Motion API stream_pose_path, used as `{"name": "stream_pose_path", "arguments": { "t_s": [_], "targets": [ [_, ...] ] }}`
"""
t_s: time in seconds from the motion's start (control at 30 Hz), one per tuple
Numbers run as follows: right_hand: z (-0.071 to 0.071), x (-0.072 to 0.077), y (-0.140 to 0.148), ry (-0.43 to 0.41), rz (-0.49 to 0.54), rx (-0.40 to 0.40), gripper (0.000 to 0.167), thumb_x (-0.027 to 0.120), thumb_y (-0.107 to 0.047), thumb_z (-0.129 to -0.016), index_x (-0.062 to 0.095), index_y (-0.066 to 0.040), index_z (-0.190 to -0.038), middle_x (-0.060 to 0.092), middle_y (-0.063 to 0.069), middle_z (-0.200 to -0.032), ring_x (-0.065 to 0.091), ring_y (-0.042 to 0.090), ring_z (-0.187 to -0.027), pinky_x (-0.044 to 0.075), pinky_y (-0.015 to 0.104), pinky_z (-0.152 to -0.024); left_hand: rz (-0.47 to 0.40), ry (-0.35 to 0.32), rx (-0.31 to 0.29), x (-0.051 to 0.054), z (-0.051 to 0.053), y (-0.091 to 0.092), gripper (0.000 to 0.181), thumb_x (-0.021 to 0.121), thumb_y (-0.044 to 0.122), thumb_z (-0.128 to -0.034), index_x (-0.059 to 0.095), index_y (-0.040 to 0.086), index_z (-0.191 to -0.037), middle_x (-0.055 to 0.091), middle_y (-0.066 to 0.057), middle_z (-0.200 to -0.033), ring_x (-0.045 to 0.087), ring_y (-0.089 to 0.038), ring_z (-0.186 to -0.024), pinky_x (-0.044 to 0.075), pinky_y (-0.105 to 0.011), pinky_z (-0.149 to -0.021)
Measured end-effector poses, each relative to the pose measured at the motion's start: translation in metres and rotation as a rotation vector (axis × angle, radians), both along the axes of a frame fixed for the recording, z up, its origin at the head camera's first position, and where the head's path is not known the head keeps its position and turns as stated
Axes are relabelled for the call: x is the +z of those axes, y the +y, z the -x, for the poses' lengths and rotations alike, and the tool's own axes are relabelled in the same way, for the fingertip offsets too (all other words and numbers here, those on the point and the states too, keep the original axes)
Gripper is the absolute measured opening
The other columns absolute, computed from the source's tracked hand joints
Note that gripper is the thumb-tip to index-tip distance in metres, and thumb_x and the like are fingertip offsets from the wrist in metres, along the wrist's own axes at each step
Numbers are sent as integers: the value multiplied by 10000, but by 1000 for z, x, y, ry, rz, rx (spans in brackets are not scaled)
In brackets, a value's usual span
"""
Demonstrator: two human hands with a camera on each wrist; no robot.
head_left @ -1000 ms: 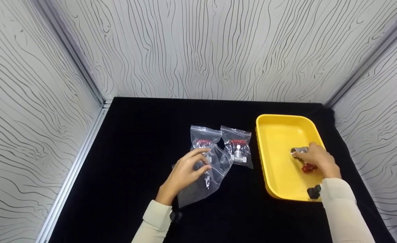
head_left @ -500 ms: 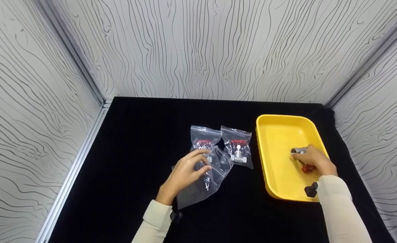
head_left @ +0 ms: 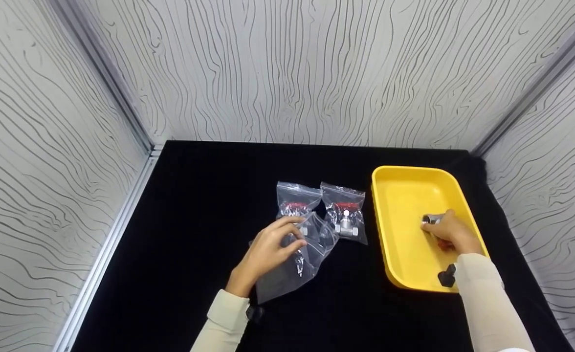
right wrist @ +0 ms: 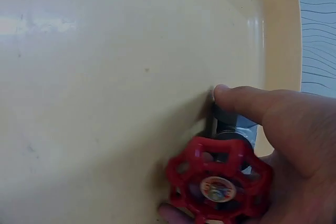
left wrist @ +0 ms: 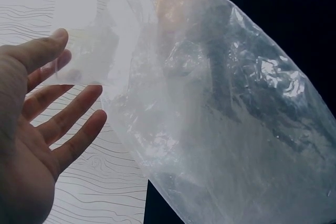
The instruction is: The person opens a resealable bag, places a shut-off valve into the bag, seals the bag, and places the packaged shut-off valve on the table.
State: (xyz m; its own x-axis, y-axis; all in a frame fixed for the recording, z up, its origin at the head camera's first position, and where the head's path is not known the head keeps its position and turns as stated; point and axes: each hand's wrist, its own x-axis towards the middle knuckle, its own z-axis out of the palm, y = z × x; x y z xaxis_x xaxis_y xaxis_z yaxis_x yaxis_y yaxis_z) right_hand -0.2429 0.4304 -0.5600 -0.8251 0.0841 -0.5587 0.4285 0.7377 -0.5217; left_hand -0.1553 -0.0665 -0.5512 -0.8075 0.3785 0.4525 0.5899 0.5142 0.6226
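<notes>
In the head view, my left hand (head_left: 270, 249) is at the mouth of a clear zip bag (head_left: 287, 276), thumb and fingers spread apart with film around their tips. The left wrist view shows the fingertips against the thin film of the bag (left wrist: 210, 114); nothing shows inside it. My right hand (head_left: 453, 230) reaches into a yellow tray (head_left: 400, 195) and grips a metal valve (head_left: 432, 218). Its red handwheel (right wrist: 218, 179) faces the right wrist camera, with my thumb along the metal body. The other fingers are mostly hidden behind the handwheel.
Two zip bags lie beyond my left hand: one bagged valve (head_left: 346, 227) near the tray, and another bag (head_left: 297, 195) with a red part inside, partly covered by the near bag. Black cloth (head_left: 209, 195) covers the table. Patterned walls (head_left: 287, 73) stand at the back and sides.
My right wrist and sleeve have shifted slightly left over the tray, with the hand still on the valve; less of the red handwheel shows in the head view. My left hand stays put.
</notes>
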Motion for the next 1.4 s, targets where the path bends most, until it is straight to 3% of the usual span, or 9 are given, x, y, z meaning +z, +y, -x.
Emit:
{"name": "stream_pose_path", "arguments": {
  "t_s": [0.33,0.77,0.9,1.03,1.1,1.2,1.4],
  "targets": [
    [-3,-3,1,67,-47,38,889,690,-453,-999,185,133,-1435,507,17,-636,517,137,-533,476,287,-533,4,-9,-10,0,0,0,136,796,275,-970,732,161,-930,714,1,-1382,719,-209,-1220,611,-348,-959],
    [-7,-3,2,119,-142,39,731,708,-487,-969,371,81,-1282,542,70,-729,563,193,-617,492,302,-567,5,-19,-6,0,1,0,143,800,281,-967,733,162,-926,717,15,-1375,722,-187,-1203,610,-333,-949],
    [-7,-3,0,125,-150,36,615,720,-495,-957,523,71,-1098,543,30,-647,548,163,-557,478,283,-533,2,-18,-3,-2,1,1,139,807,278,-961,736,164,-927,719,20,-1371,721,-174,-1200,610,-332,-946],
    [-6,-3,-1,143,-152,39,462,730,-489,-944,631,-64,-792,523,-16,-570,529,140,-515,458,267,-517,-7,-19,-6,-2,1,1,140,807,280,-959,737,163,-930,718,18,-1374,723,-189,-1199,610,-336,-947],
    [-5,-3,-1,152,-156,41,451,736,-489,-941,610,-115,-724,511,-23,-565,528,142,-521,453,267,-525,-10,-24,-10,-3,1,1,143,802,287,-962,737,163,-932,716,14,-1378,722,-204,-1209,610,-341,-953],
    [-5,-3,-1,159,-158,38,461,736,-504,-944,603,-129,-711,523,-20,-570,540,148,-530,461,272,-530,-18,-31,-12,-2,1,1,147,798,292,-963,737,163,-932,716,11,-1380,722,-218,-1218,611,-346,-953],
    [-4,-5,0,163,-150,27,498,706,-528,-966,661,-59,-805,568,0,-590,568,153,-536,483,275,-526,-23,-18,-12,-1,0,0,138,800,279,-962,737,159,-934,718,1,-1374,721,-226,-1222,610,-352,-975]
  ]
}}
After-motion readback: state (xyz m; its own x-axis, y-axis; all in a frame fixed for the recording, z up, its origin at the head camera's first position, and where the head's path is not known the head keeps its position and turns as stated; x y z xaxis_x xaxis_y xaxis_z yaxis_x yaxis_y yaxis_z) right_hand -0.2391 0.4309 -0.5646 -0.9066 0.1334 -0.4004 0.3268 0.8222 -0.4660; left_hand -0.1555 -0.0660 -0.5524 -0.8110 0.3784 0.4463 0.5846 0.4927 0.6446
